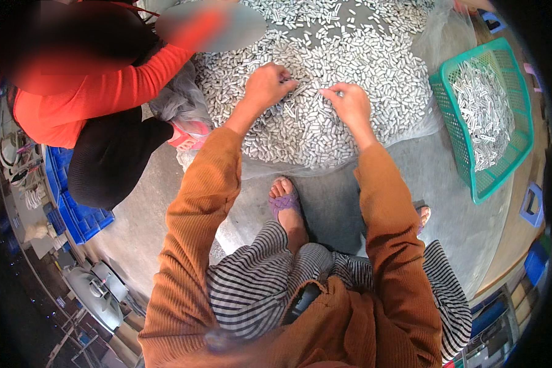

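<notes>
Your left hand and right hand sit on the heap of small grey cylinders, which spreads ahead of you on the floor. L fingers are curled together, prob. pinching a few pieces, tho the view's too small to be sure. R fingertips are pinched on one piece. The pieces' long axes run every way. Green basket is off to your right, nearer the R hand. A co-worker's orange sleeve is at left.

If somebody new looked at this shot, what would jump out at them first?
The big heap of small silver-grey metal pieces on the floor at top centre, with the left hand and right hand picking in it. At right sits a green basket of the same pieces; at upper left crouches a person in an orange-red top.
</notes>
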Demonstrator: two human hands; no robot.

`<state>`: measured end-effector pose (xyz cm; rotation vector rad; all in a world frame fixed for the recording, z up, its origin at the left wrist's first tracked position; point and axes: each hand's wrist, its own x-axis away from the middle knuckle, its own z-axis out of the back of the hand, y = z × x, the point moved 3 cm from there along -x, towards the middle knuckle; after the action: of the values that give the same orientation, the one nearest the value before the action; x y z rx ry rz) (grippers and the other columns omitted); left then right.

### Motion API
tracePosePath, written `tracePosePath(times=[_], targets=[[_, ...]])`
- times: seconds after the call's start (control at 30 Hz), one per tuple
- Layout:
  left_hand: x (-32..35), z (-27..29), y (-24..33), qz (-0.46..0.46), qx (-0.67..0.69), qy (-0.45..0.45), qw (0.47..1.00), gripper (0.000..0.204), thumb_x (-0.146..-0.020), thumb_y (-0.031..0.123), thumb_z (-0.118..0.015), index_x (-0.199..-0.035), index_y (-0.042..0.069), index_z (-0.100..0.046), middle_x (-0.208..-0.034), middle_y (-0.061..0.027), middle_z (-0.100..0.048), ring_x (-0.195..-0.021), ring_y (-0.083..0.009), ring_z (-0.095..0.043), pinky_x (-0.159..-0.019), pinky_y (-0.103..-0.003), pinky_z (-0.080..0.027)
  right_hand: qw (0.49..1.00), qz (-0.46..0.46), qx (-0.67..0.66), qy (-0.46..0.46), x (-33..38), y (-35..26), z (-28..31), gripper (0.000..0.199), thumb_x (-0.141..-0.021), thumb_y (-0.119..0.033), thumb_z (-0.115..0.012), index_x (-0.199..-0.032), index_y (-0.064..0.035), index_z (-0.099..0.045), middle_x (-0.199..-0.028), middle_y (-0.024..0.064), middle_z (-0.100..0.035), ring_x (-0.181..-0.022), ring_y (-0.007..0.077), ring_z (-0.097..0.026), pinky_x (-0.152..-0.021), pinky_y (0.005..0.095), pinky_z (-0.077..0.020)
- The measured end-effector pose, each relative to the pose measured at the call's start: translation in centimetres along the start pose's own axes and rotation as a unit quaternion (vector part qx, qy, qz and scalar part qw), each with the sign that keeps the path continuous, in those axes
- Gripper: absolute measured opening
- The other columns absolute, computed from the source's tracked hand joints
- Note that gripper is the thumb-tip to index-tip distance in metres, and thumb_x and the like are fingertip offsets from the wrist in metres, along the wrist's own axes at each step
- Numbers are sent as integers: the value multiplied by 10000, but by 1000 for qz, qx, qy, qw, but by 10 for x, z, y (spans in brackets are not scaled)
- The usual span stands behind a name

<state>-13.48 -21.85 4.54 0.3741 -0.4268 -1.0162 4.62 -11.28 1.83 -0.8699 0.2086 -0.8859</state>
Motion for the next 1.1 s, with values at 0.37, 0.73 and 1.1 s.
tracePosePath(times=[0.37,0.73,1.1], targets=[[0,6,2,-40,162,-10,986,199,-774,201,-666,-918,65,-686,-890,-69,-651,-764,-153,-618,-720,-281,-479,866,-146,-465,-111,6,12,52,144,-763,-134,-661,-841,-25,-605,-721,33,-591,-560,134,-500,-501,214,-406],[-32,62,113,8,237,-313,920,191,-877,182,-568,-973,19,-602,-870,-54,-647,-796,-131,-633,-659,-267,-507,583,-170,-793,39,14,26,69,499,-900,-490,-450,-1069,-34,-563,-954,189,-620,-868,286,-620,-635,382,-534],[-41,104,231,-297,0,-28,954,228,-829,168,-612,-1031,73,-658,-936,-116,-668,-810,-190,-652,-705,-307,-511,227,217,-949,30,-11,43,241,741,-879,-604,-370,-1403,-95,-246,-1436,202,-283,-1312,392,-286,-1032,660,-194]])
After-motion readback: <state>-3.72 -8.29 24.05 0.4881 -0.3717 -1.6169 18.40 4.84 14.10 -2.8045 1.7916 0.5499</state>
